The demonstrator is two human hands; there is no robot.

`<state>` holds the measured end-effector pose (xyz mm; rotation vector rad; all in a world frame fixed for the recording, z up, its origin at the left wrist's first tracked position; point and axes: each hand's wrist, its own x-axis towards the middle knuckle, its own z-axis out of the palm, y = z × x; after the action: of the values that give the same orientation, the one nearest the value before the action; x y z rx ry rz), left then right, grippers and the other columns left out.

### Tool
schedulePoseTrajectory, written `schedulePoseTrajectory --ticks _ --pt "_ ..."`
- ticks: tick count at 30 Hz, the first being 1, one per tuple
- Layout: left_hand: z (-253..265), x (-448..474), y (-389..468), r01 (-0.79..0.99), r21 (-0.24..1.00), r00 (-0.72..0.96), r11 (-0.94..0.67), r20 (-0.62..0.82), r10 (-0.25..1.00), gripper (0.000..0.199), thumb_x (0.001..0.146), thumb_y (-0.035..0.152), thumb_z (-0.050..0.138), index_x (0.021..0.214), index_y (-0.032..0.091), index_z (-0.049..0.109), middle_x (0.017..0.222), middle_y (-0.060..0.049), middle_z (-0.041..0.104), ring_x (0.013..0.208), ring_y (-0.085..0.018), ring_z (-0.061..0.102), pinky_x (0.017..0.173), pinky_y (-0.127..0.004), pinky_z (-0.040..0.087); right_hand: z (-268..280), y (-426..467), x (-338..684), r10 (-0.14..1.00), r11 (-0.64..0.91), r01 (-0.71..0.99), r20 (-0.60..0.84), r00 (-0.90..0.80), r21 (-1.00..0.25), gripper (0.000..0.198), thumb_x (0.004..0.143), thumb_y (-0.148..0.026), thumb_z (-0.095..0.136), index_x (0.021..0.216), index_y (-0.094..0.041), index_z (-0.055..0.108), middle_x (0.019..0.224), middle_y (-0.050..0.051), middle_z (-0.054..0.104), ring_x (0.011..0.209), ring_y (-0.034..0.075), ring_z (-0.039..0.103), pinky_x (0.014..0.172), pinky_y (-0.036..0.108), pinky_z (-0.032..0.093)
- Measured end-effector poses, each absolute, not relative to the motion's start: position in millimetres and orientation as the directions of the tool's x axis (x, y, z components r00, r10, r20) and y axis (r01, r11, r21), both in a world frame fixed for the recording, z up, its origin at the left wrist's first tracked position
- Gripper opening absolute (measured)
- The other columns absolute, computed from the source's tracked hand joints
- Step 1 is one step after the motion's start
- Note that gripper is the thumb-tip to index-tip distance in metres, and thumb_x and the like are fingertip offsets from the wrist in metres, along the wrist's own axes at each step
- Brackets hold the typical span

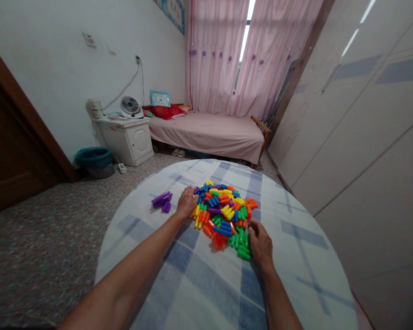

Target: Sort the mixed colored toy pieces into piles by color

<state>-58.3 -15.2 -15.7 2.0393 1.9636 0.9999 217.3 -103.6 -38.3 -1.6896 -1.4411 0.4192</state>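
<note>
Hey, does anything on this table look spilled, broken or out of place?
One mild oddity: a small cluster of glossy purple plastic pieces lies apart, left of the multicoloured heap of plastic pieces, though that heap holds purple ones too. Nothing looks clearly damaged.

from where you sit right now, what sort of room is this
Most likely a bedroom in a home: there is a bed with a red pillow at one end, pink curtains behind it, and a white bedside cabinet with a fan on top.
</note>
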Motion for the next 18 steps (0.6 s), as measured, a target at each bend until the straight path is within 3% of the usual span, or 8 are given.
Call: schedulePoseTrajectory --ticks 6,14,18 --pt "-19.0 -56.4 17.5 0.859 0.493 -0.024 -0.136 0.304 0.953 0.038 0.079 0.014 0.049 0.116 0.019 0.058 0.119 -0.009 0.057 0.111 -0.020 0.053 0.097 -0.032 0.041 -38.4 -101.8 218.5 0.928 0.014 0.635 0.246 0.279 -0.772 0.044 0.077 -0.038 0.037 0.106 -0.017 0.062 0.103 0.008 0.068 0.093 0.021 0.063 0.082 0.032 0.046" --pt "-14.9 -58.4 35.0 0.878 0.479 -0.090 -0.022 0.211 0.973 0.047 0.077 0.027 0.058 0.123 0.018 0.055 0.113 -0.011 0.062 0.107 -0.024 0.056 0.091 -0.031 0.042 -39.0 -99.9 220.1 0.936 -0.005 0.642 0.223 0.274 -0.767 0.043 0.077 -0.039 0.037 0.106 -0.017 0.061 0.102 0.008 0.068 0.092 0.021 0.064 0.080 0.031 0.046" --pt "-12.3 -59.9 39.9 0.856 0.512 -0.158 0.075 0.120 0.980 0.050 0.074 0.027 0.061 0.122 0.016 0.055 0.101 -0.009 0.068 0.091 -0.020 0.063 0.076 -0.026 0.046 -38.4 -100.5 219.5 0.937 -0.008 0.649 0.220 0.270 -0.761 0.043 0.077 -0.038 0.037 0.107 -0.018 0.061 0.103 0.008 0.068 0.093 0.021 0.064 0.080 0.031 0.046"
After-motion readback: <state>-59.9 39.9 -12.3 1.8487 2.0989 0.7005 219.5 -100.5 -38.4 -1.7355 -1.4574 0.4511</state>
